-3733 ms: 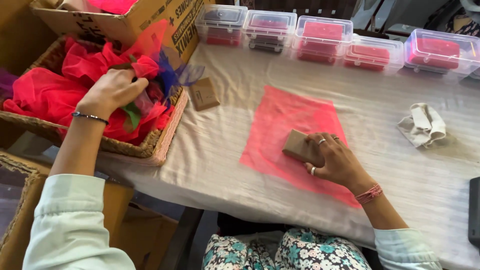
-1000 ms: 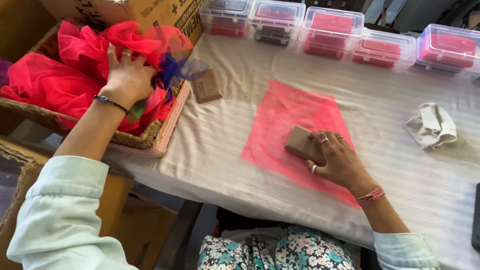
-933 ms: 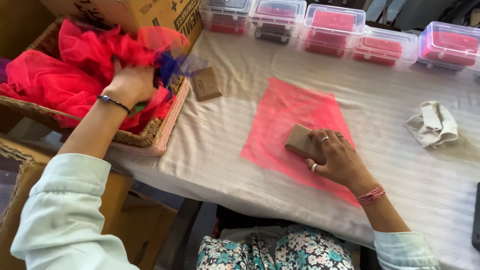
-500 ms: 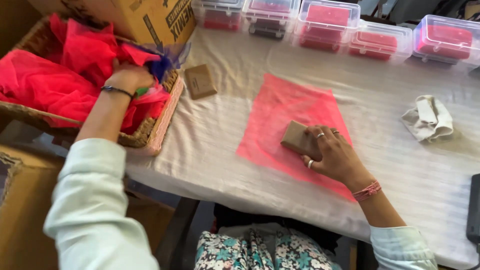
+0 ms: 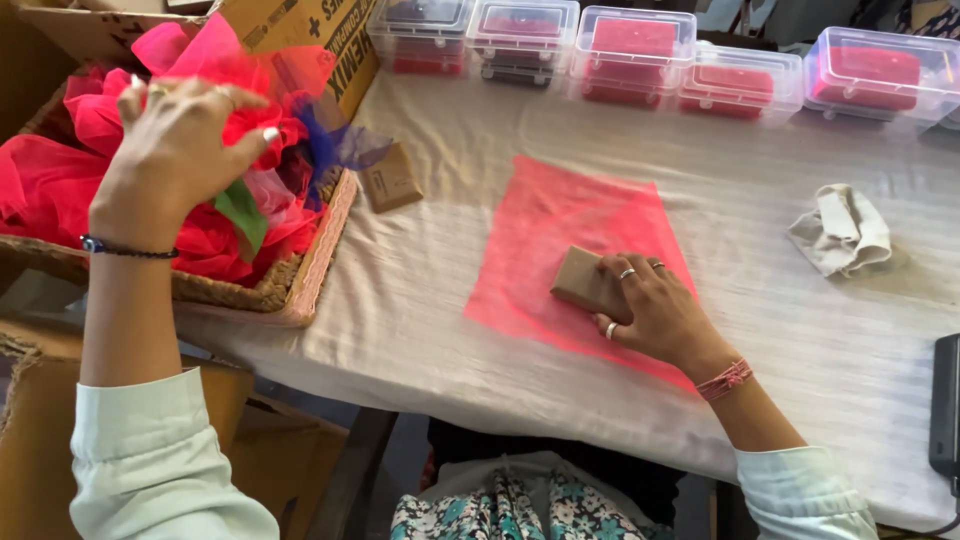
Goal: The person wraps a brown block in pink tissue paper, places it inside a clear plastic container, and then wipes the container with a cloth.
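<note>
My left hand [image 5: 178,150] is raised over a wicker basket [image 5: 262,292] at the left, its fingers closed on pink netting fabric [image 5: 200,60] from the heap of pink, blue and green net pieces inside. My right hand [image 5: 648,310] rests flat on a small brown paper-wrapped block [image 5: 583,280]. The block lies on a flat square of pink net [image 5: 560,230] spread on the cloth-covered table [image 5: 420,300]. A second brown block [image 5: 390,180] lies near the basket.
A row of clear plastic boxes [image 5: 640,45] with red contents lines the far edge. A cardboard box [image 5: 310,30] stands behind the basket. A crumpled white cloth [image 5: 842,228] lies at the right, a dark device [image 5: 945,405] at the right edge.
My left hand has risen out of the basket, pulling pink netting up with it. My right hand has stayed on the brown block on the pink square.
</note>
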